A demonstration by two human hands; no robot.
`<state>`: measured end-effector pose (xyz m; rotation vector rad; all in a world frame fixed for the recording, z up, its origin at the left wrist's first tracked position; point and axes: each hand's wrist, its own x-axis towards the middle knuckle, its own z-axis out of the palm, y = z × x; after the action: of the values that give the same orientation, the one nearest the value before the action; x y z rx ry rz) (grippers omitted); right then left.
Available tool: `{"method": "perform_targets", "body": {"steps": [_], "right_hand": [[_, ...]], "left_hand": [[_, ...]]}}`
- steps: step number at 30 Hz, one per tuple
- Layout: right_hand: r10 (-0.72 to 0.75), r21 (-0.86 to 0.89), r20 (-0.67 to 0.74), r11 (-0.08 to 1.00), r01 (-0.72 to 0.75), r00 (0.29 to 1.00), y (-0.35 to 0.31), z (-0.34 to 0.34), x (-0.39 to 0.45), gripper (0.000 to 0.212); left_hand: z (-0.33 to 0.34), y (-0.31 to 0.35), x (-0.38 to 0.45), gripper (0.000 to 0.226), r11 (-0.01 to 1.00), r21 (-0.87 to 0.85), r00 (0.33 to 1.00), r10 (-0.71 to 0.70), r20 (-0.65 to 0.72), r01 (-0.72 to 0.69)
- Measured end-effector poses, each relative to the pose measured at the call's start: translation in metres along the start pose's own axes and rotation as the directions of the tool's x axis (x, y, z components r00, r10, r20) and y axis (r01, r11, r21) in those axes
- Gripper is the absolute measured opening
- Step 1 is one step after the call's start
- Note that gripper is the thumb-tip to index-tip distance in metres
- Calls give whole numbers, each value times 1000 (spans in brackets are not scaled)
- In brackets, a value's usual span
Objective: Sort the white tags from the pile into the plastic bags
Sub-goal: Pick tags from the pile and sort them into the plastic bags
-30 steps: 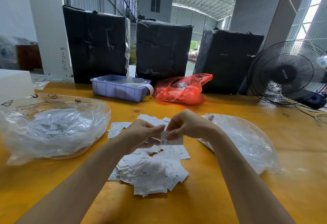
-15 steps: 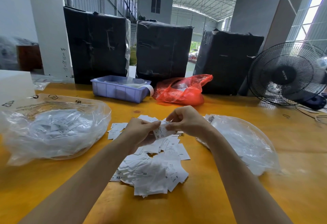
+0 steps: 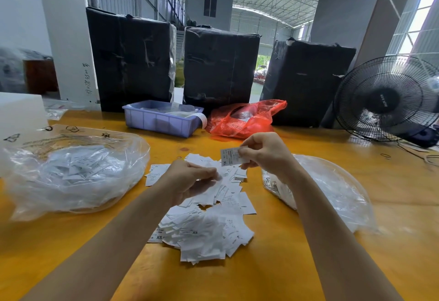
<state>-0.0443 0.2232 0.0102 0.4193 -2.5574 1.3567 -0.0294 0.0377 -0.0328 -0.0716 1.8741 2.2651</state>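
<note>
The tag (image 3: 231, 157) marked XL is pinched at its right edge in your right hand (image 3: 266, 153), held up above the far end of the pile (image 3: 209, 215) on the table (image 3: 285, 265). Your left hand (image 3: 190, 179) hovers over the pile, fingers curled together; whether it holds a tag cannot be told. Read the size mark before you commit. The right bag (image 3: 332, 189) lies just beside the holding hand; the left bag (image 3: 71, 174), well filled, lies across the pile. Which takes XL is not shown, so confirm against a tag inside. Drop it well within the mouth, since light paper may slide back out.
</note>
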Motion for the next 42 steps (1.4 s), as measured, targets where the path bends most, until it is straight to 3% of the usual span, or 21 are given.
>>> {"method": "perform_targets", "body": {"steps": [7,28,34,42], "right_hand": [[-28,12,88,1000,27,996,-4,2,-3,12],[-50,-62,105,997,56,993,0,7,-1,16],[-5,-54,158,998,14,987,0,5,-2,13],[108,-95,296,992,-83,949,0,7,-5,6]], "left_hand": [[0,1,-1,8,1000,-4,999,-27,25,27],[3,5,-7,17,999,33,998,-29,51,28],[2,5,-5,10,999,36,999,-23,35,22],[4,3,-4,21,997,69,1000,22,-7,-21]]}}
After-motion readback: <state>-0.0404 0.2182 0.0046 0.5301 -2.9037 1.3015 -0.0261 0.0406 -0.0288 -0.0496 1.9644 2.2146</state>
